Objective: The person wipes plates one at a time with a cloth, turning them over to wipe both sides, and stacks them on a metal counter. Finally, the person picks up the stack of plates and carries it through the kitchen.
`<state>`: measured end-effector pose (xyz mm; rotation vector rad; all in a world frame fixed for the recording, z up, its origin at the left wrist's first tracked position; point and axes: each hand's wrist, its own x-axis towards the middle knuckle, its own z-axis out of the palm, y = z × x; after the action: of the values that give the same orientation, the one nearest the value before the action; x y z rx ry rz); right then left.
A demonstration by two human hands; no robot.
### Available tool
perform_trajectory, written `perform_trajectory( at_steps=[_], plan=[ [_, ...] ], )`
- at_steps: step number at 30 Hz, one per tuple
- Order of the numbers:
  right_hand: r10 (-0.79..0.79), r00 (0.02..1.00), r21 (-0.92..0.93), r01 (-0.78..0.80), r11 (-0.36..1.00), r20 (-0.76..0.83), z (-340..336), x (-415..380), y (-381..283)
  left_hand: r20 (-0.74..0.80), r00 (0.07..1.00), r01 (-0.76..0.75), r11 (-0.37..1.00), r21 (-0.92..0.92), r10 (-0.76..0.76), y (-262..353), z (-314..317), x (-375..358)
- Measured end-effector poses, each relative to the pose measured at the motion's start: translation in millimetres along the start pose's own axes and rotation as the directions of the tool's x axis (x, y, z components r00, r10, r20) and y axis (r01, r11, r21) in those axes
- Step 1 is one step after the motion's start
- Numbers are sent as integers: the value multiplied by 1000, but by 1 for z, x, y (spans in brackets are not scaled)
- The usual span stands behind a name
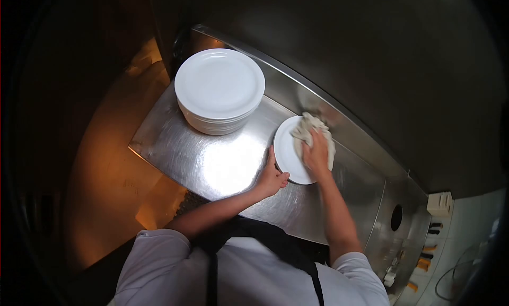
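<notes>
My left hand grips the lower left rim of a white plate, its thumb showing near the edge and the other fingers partly hidden. The plate is tilted above the steel counter. Pressed against the plate's right side is a crumpled off-white cloth, bunched under my right hand. That hand is closed on the cloth, with some of it hanging past the plate's right rim. To the left stands a tall stack of white plates, apart from both hands.
The stainless steel counter has a raised back edge along the wall. A round dark hole sits in the metal at right. Beyond it are a cream box and several yellow- or black-handled tools.
</notes>
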<state>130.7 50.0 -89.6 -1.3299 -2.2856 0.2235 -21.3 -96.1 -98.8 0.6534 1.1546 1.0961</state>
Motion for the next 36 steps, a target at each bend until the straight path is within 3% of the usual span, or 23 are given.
perform_trajectory(
  at_steps=[1, 4, 5, 6, 7, 9, 11, 13, 16, 19, 21, 24, 25, 26, 27, 28, 30, 32, 33, 35, 36],
  plan=[
    [20, 1000, 90, -19, 996, -10, 12, 5, -24, 7, 1000, 9, 1000, 11, -9, 1, 0, -1],
    [-86, 972, 234, 33, 972, 220, -3, -12, -80, 16, 993, -116, 991, -64, 117, -31, -2, 11],
    [-125, 948, 263, 47, 964, 291, -10, -24, -77, -20, 944, -322, 933, 161, 329, -42, -3, 19],
    [-115, 925, 267, 15, 963, 361, -24, -36, -75, -11, 851, -481, 789, 381, 524, -55, -5, 25],
    [-102, 895, 273, -23, 962, 434, -37, -48, -69, -14, 849, -473, 771, 427, 528, -56, -5, 22],
    [-37, 904, 188, -49, 981, 427, -55, -69, -45, -20, 844, -451, 728, 517, 536, -55, -5, 17],
    [34, 930, 46, -54, 997, 367, -62, -70, -16, -57, 993, -87, 977, 193, 100, -12, 0, -8],
    [92, 963, -153, -54, 987, 254, -52, -56, 9, -50, 989, -126, 975, 184, 137, -22, -2, 0],
    [112, 990, -238, -88, 967, 88, -24, -13, 4, -35, 991, -120, 974, 192, 129, -20, -2, -1],
    [135, 990, -227, -139, 964, -30, 21, 12, -13, -56, 988, -127, 965, 231, 143, -21, -4, 1],
    [34, 998, 1, -34, 999, 60, 26, 12, -33, -46, 988, -131, 952, 277, 150, -16, -1, -3],
    [-34, 976, 199, -9, 980, 213, 12, -5, -88, -29, 984, -164, 960, 226, 175, -35, 0, 10],
    [-50, 967, 234, -10, 972, 250, 0, -16, -93, -45, 902, -367, 815, 449, 430, -38, -1, 16],
    [-68, 956, 271, -12, 963, 285, -11, -30, -97, 3, 757, -502, 578, 644, 653, -39, -3, 20],
    [-86, 943, 307, -17, 952, 321, -18, -44, -97, 16, 743, -504, 543, 671, 669, -38, -6, 20],
    [-12, 956, 257, -67, 964, 293, -23, -60, -89, 29, 728, -506, 507, 698, 685, -37, -8, 21],
    [139, 963, 160, -179, 971, 232, -30, -86, -63, -38, 951, -257, 856, 448, 306, -26, -17, 11],
    [280, 958, -67, -276, 959, 55, -33, -90, -34, -82, 986, -107, 925, 364, 146, 20, -12, -9],
    [330, 943, -169, -333, 928, -45, -33, -90, -24, -60, 952, -260, 894, 364, 301, 28, -16, -3],
    [462, 882, -65, -468, 881, -89, -35, -81, -12, -126, 769, -389, 614, 686, 627, -2, -31, 33],
    [524, 845, -10, -528, 849, -103, -35, -75, -10, -186, 837, -329, 745, 581, 514, 15, -32, 38]
  ],
)
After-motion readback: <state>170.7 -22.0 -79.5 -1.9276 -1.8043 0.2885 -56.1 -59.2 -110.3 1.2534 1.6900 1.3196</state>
